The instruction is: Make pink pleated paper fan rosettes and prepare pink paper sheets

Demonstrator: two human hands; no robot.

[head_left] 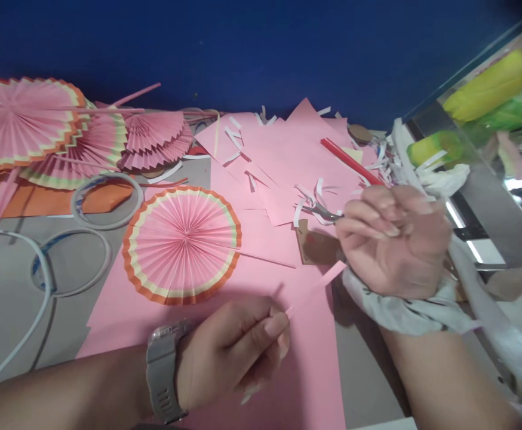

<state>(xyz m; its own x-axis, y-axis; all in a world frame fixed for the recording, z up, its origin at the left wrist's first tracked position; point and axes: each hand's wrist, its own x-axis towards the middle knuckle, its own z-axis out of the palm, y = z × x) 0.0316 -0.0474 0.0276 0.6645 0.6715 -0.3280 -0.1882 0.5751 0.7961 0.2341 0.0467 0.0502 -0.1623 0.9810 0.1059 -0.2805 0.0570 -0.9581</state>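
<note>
My left hand (236,352), with a grey watch (166,370) at its wrist, pinches a narrow pink paper strip (331,274) between thumb and forefinger. The strip slants up to the right and blurs along its middle. Raised at the right, my right hand (393,239) has its fingers curled in, somewhat smeared; whatever they may hold is unclear. A pale scrunchie (408,301) circles that wrist. Just left of its knuckles, scissors (321,210) lie among white paper scraps. A pleated pink paper fan (184,239), round with an orange and cream edge, lies flat beyond my left hand.
More pleated fans (14,119) are piled at the back left over orange paper (108,197). Two tape rings (70,263) lie below them. Pink sheets (297,370) cover the middle, with a red stick (350,161) on top. Packages (494,83) and clutter crowd the right side.
</note>
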